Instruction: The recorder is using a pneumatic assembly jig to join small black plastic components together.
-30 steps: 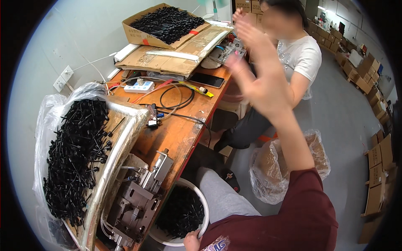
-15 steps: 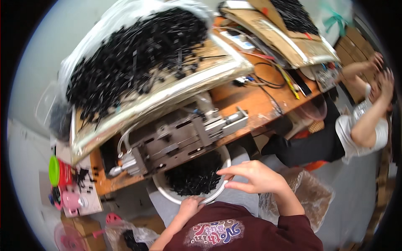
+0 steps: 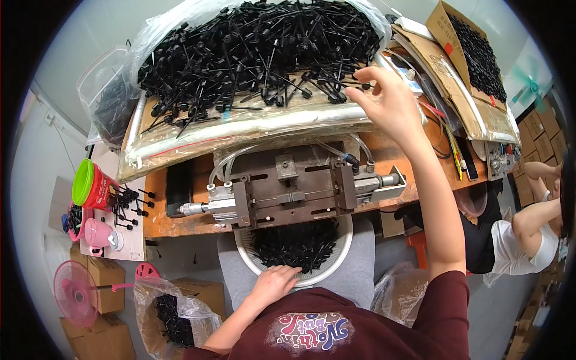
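My right hand (image 3: 389, 102) is raised at the right front edge of a big tray (image 3: 252, 126). Its thumb and fingers are curved apart with a gap between them, and nothing shows in it. Beyond its fingertips lies a heap of thin black plastic stems with knobbed ends (image 3: 264, 54). On the near rim of a round white basket (image 3: 342, 255) rests my left hand (image 3: 277, 284), fingers stretched toward the black parts (image 3: 294, 246) inside. The basket stands on my lap. Between the basket and the tray sits a metal clamping fixture (image 3: 294, 189) with air cylinders at both ends.
A green-and-red bucket (image 3: 93, 185), a pink cup (image 3: 99, 233) and loose black parts (image 3: 129, 204) stand at the left. A pink fan (image 3: 77, 294) and an open box with black parts (image 3: 174, 318) are below. At the right sits another person (image 3: 510, 240).
My right hand has moved from above the basket's right rim up and forward to the tray edge. My left hand stays at the basket's near rim. The view has turned.
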Demonstrator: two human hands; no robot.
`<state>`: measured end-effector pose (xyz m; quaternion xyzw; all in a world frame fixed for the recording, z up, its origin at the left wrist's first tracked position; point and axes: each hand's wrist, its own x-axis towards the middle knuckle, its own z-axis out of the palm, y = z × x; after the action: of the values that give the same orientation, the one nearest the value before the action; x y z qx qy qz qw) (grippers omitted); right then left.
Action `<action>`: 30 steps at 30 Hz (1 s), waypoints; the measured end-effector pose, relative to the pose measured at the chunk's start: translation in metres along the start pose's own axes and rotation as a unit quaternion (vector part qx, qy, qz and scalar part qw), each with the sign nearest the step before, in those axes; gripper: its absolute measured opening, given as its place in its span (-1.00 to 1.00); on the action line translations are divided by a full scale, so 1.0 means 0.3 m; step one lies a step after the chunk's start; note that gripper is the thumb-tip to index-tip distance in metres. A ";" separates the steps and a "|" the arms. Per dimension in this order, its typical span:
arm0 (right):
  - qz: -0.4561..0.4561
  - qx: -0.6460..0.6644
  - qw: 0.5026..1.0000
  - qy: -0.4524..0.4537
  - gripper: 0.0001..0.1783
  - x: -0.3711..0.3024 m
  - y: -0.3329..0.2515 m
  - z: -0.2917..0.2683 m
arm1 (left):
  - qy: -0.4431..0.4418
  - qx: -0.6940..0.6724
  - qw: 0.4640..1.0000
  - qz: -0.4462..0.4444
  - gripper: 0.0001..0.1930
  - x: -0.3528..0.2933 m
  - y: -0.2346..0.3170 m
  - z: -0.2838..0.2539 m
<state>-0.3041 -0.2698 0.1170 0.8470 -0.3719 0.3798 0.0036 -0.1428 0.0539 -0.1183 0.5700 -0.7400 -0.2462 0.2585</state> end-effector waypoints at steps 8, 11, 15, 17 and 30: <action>0.043 -0.263 0.939 -0.216 -0.14 0.146 -0.037 0.163 | -0.018 0.013 1.000 0.015 -0.74 -0.003 -0.008 0.008; 0.037 -0.230 0.936 -0.263 -0.29 0.142 -0.051 0.186 | -0.016 0.010 1.000 0.013 -0.75 -0.009 -0.006 -0.002; -0.004 -0.201 0.939 -0.280 -0.48 0.129 -0.040 0.173 | -0.019 0.018 1.000 0.017 -0.76 -0.018 -0.017 -0.004; -0.036 -0.164 0.951 -0.260 -0.55 0.119 -0.013 0.155 | -0.017 0.019 1.000 0.017 -0.75 -0.013 -0.015 -0.011; -0.085 -0.054 0.975 -0.197 -0.72 0.137 0.030 0.116 | -0.006 0.041 0.999 0.025 -0.70 -0.010 0.007 -0.037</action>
<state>-0.2697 -0.3121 0.1164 0.9321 -0.3122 0.1834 0.0087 -0.1364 0.0567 -0.1090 0.5598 -0.7653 -0.2125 0.2362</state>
